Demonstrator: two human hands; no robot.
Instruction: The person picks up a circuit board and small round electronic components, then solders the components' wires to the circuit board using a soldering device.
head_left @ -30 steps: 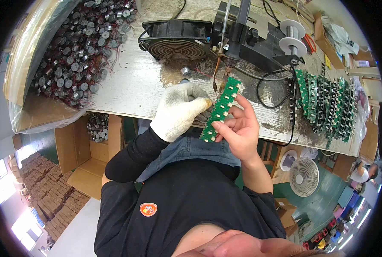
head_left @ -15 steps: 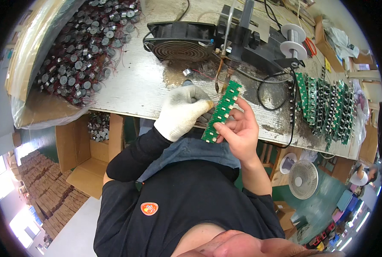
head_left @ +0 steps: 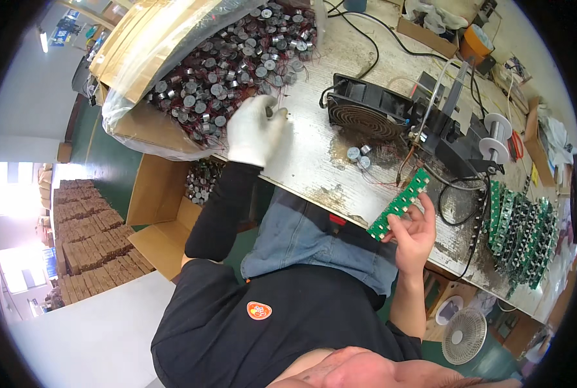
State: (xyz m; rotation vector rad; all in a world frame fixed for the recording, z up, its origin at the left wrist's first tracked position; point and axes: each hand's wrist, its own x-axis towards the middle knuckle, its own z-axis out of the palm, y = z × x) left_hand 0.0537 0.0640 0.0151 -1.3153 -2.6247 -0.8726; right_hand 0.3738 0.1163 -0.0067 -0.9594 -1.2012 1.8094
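My left hand [head_left: 253,134], in a white work glove, is at the right edge of a heap of small round silver motor-like parts with thin red wires [head_left: 214,87]. Its thumb stands apart from its bent fingers, and nothing held shows between them. Between thumb and fingers of my bare right hand [head_left: 415,238] is a strip of green circuit board [head_left: 399,205], tilted, its upper end below a soldering stand [head_left: 434,123]. A few loose round parts [head_left: 359,155] lie on the bench left of the board.
A black fan [head_left: 366,116] stands by the soldering stand, with a solder spool [head_left: 495,139] at its right. Several rows of green boards [head_left: 521,233] lie at the bench's right end. Below the heap is an open cardboard box [head_left: 155,194]. Black cables cross the bench.
My left hand has left the circuit board and moved left to the heap. My right hand still holds the board. The whole view has shifted, and round parts now show by the fan.
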